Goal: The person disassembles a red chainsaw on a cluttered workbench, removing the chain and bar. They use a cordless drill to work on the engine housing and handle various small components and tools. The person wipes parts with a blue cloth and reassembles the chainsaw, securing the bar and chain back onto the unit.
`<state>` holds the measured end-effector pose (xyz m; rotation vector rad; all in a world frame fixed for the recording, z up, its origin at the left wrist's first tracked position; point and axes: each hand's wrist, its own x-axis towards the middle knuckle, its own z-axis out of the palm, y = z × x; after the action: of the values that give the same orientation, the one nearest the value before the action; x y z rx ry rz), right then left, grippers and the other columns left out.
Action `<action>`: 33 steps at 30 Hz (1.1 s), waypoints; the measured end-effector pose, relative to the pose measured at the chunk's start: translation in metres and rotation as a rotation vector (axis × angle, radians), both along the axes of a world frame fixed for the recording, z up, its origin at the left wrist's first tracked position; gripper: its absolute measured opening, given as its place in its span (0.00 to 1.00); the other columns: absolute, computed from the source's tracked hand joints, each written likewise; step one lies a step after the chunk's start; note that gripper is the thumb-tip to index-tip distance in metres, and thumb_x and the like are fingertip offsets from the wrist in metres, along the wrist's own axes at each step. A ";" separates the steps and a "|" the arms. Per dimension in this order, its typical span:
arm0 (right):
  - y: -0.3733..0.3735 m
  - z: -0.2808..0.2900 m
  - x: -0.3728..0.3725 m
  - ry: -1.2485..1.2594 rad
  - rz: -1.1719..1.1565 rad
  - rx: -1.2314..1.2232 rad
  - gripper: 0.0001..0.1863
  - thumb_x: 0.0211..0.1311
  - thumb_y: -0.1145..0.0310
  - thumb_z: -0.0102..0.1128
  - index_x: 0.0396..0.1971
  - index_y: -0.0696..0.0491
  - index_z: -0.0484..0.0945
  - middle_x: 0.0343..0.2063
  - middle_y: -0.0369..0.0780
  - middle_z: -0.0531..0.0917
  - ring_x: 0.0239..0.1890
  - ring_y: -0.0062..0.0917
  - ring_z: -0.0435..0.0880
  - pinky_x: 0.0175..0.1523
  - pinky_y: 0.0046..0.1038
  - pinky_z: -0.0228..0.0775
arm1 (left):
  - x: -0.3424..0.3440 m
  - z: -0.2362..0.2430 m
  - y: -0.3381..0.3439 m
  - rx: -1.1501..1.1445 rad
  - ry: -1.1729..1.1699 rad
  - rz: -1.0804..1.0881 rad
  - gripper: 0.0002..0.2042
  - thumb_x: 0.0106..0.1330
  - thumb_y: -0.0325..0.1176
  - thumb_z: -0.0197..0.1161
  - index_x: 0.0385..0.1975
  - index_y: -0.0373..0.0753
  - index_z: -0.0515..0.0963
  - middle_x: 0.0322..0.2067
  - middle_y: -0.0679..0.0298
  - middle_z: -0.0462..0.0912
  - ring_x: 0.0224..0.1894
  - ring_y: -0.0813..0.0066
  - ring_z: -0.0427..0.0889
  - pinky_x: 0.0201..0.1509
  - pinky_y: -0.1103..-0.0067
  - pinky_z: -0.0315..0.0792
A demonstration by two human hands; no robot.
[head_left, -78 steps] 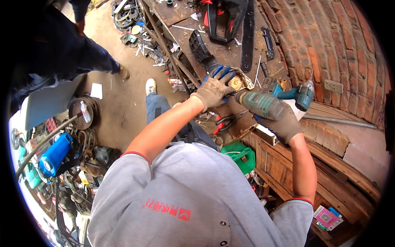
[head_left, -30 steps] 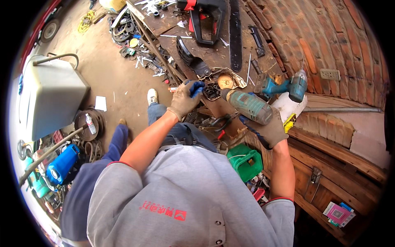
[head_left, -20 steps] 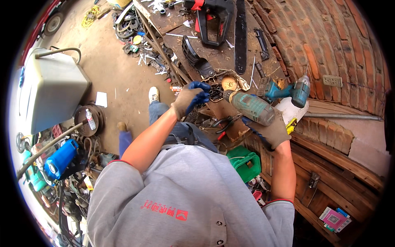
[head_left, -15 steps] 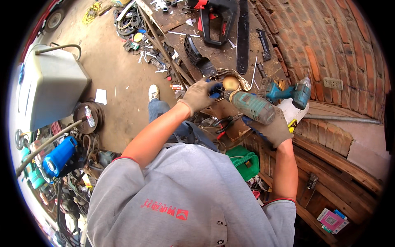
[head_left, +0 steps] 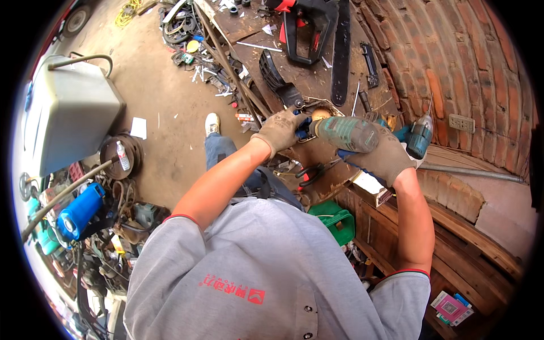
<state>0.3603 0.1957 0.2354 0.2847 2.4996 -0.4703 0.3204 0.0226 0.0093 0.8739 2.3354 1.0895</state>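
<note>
My right hand [head_left: 385,152], in a tan glove with a blue palm, is closed round the handle of a worn teal power drill [head_left: 348,134]. The drill lies nearly level, its front end pointing left. My left hand [head_left: 282,131], gloved alike, is closed at the drill's front end; its fingers hide what they grip, beside a small dark part. Just beyond the fingers, a curved black plastic piece [head_left: 276,78] rests on the bench. A round tan-yellow thing [head_left: 321,114] sits behind the drill's nose, partly covered by it.
A black and red chainsaw body [head_left: 309,34] and a long black guide bar [head_left: 341,59] lie on the brown workbench [head_left: 249,29]. A second teal drill [head_left: 419,136] stands near the brick wall [head_left: 436,62]. Black-handled pliers [head_left: 310,173] and a green bin [head_left: 334,222] are nearer me.
My right hand and the drill have swung up and to the right, so the drill is closer to level. My left hand stays at its front end. The view has shifted slightly.
</note>
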 end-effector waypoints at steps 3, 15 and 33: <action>-0.006 0.011 -0.007 -0.033 -0.022 -0.012 0.31 0.47 0.58 0.74 0.51 0.55 0.78 0.48 0.47 0.83 0.53 0.40 0.80 0.59 0.35 0.71 | -0.001 -0.005 -0.005 0.023 -0.009 -0.040 0.26 0.58 0.34 0.65 0.59 0.49 0.74 0.49 0.49 0.76 0.53 0.49 0.78 0.58 0.62 0.72; 0.015 -0.006 0.011 0.038 -0.034 -0.139 0.29 0.47 0.58 0.74 0.49 0.55 0.78 0.45 0.47 0.84 0.50 0.41 0.81 0.57 0.36 0.72 | -0.004 -0.005 -0.001 -0.064 -0.021 -0.079 0.23 0.58 0.35 0.64 0.57 0.52 0.77 0.47 0.51 0.78 0.53 0.52 0.79 0.59 0.64 0.73; 0.014 -0.009 0.057 0.207 0.025 0.012 0.30 0.48 0.51 0.68 0.52 0.49 0.77 0.44 0.46 0.85 0.50 0.42 0.82 0.55 0.40 0.73 | -0.006 0.001 0.011 -0.207 0.167 -0.098 0.24 0.59 0.37 0.66 0.58 0.59 0.77 0.47 0.51 0.79 0.51 0.51 0.79 0.56 0.63 0.74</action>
<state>0.4169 0.2092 0.2266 0.2183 2.7047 -0.4977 0.3148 0.0335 0.0101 1.0220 2.4567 0.7446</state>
